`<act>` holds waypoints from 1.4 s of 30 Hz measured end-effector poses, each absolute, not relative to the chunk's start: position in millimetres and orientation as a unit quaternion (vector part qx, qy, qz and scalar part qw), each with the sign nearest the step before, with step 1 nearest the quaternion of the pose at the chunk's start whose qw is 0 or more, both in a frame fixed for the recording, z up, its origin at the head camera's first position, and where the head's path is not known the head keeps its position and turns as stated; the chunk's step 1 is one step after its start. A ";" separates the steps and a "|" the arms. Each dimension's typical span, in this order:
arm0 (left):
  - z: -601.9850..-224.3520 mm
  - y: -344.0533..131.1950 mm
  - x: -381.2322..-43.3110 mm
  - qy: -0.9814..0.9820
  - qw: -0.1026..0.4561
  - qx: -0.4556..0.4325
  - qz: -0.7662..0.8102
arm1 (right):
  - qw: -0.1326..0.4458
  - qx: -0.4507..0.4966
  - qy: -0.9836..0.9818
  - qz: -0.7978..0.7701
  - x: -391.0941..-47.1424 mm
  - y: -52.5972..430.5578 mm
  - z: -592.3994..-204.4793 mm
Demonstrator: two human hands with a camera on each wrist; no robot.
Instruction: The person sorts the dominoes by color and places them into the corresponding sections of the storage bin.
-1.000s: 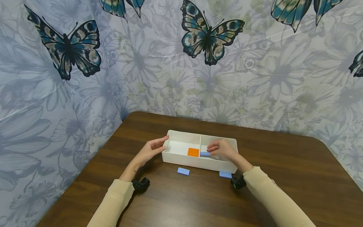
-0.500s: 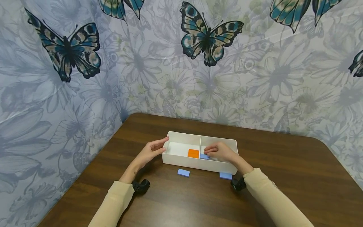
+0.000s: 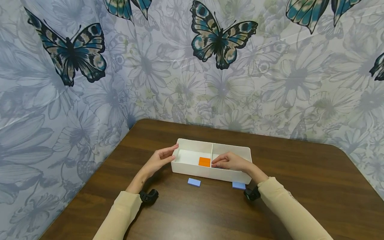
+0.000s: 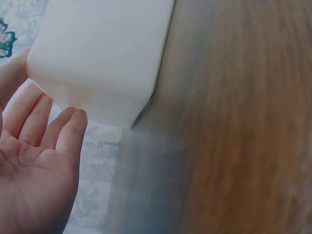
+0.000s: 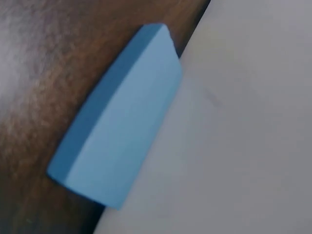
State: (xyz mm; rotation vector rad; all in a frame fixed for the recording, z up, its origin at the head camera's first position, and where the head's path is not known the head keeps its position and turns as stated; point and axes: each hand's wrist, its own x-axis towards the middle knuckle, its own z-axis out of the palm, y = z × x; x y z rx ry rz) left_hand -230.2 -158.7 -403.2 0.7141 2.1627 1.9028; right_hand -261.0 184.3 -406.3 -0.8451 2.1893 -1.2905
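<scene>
A long white box (image 3: 195, 170) with a divider stands on the table. My left hand (image 3: 157, 160) touches the box's left end with thumb and fingers extended; the left wrist view shows the fingers (image 4: 72, 131) against that end wall. My right hand (image 3: 232, 161) reaches into the right compartment, its fingertips low beside the divider, over where a blue block lay; that block is now hidden by the hand, and I cannot tell whether the fingers pinch it. Just across the divider, an orange block (image 3: 204, 162) lies in the left compartment.
Two blue blocks lie on the brown wooden table (image 3: 192, 213) in front of the box: one blue block (image 3: 194, 182) left of centre, another blue block (image 3: 238, 185) close against the box's front right. Behind the table hangs a butterfly-patterned backdrop (image 3: 180, 83).
My right hand has moved left and down inside the right compartment, covering the blue block that showed earlier. The left hand holds its place at the box's end.
</scene>
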 end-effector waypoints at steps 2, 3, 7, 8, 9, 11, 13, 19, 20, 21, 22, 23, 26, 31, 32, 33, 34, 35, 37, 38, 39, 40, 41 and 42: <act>-403.1 -158.4 -230.2 0.726 0.088 0.239 0.639 | 0.241 -0.304 0.787 -0.480 -261.3 184.6 -406.7; -403.0 -158.3 -230.2 0.725 0.089 0.239 0.639 | 0.246 -0.303 0.782 -0.485 -261.4 184.6 -406.9; -402.7 -158.3 -230.7 0.725 0.092 0.236 0.640 | 0.262 -0.303 0.767 -0.501 -261.4 185.0 -406.8; -402.7 -158.4 -230.7 0.726 0.092 0.235 0.640 | 0.265 -0.302 0.765 -0.503 -261.5 184.9 -406.8; -402.9 -158.6 -230.8 0.726 0.092 0.235 0.640 | 0.267 -0.302 0.763 -0.505 -261.5 184.9 -406.6; -403.4 -158.9 -231.1 0.727 0.092 0.235 0.639 | 0.270 -0.298 0.761 -0.509 -261.4 184.7 -406.6; -403.5 -159.4 -231.1 0.727 0.090 0.235 0.638 | 0.272 -0.295 0.758 -0.514 -261.4 183.9 -405.9; -403.6 -160.8 -231.8 0.725 0.085 0.241 0.640 | 0.226 -0.278 0.777 -0.517 -260.3 183.9 -402.1; -403.7 -160.8 -231.9 0.723 0.085 0.242 0.641 | 0.211 -0.272 0.782 -0.520 -259.7 184.2 -401.1; -403.9 -160.8 -232.0 0.722 0.085 0.243 0.642 | 0.198 -0.261 0.785 -0.526 -258.8 184.7 -400.0; -404.3 -160.9 -232.3 0.721 0.085 0.244 0.643 | 0.182 -0.255 0.787 -0.531 -258.0 185.3 -398.9; -404.1 -160.8 -232.1 0.721 0.087 0.243 0.643 | 0.166 -0.251 0.786 -0.539 -257.0 185.9 -397.9; -404.5 -160.8 -232.1 0.722 0.090 0.243 0.642 | 0.115 -0.245 0.781 -0.563 -252.4 188.5 -393.5; -404.2 -159.4 -231.4 0.726 0.092 0.243 0.636 | 0.030 -0.243 0.785 -0.569 -236.9 193.6 -382.4; -403.7 -159.0 -231.3 0.727 0.091 0.243 0.636 | 0.015 -0.243 0.788 -0.565 -231.2 193.1 -377.8; -403.3 -158.8 -231.2 0.727 0.091 0.244 0.636 | -0.001 -0.245 0.790 -0.562 -224.4 191.4 -372.3; -402.9 -158.5 -231.3 0.727 0.091 0.246 0.635 | -0.019 -0.248 0.792 -0.558 -216.9 189.0 -366.7; -402.6 -158.4 -231.3 0.727 0.091 0.246 0.635 | -0.035 -0.251 0.791 -0.558 -208.9 185.6 -360.8; -402.2 -158.3 -231.3 0.727 0.091 0.247 0.634 | -0.071 -0.259 0.790 -0.551 -193.0 176.6 -351.3; -402.1 -158.3 -231.4 0.726 0.092 0.246 0.635 | -0.088 -0.266 0.789 -0.546 -185.7 171.3 -348.2; -402.1 -158.4 -231.5 0.726 0.092 0.245 0.635 | -0.106 -0.277 0.789 -0.538 -179.8 166.0 -347.5; -402.2 -158.5 -231.6 0.727 0.092 0.244 0.635 | -0.117 -0.289 0.786 -0.533 -176.0 161.5 -350.1; -402.4 -158.6 -231.6 0.727 0.092 0.244 0.636 | -0.123 -0.300 0.785 -0.528 -173.6 157.2 -354.7; -402.7 -158.6 -231.6 0.726 0.092 0.244 0.637 | -0.124 -0.310 0.785 -0.522 -172.1 153.2 -360.7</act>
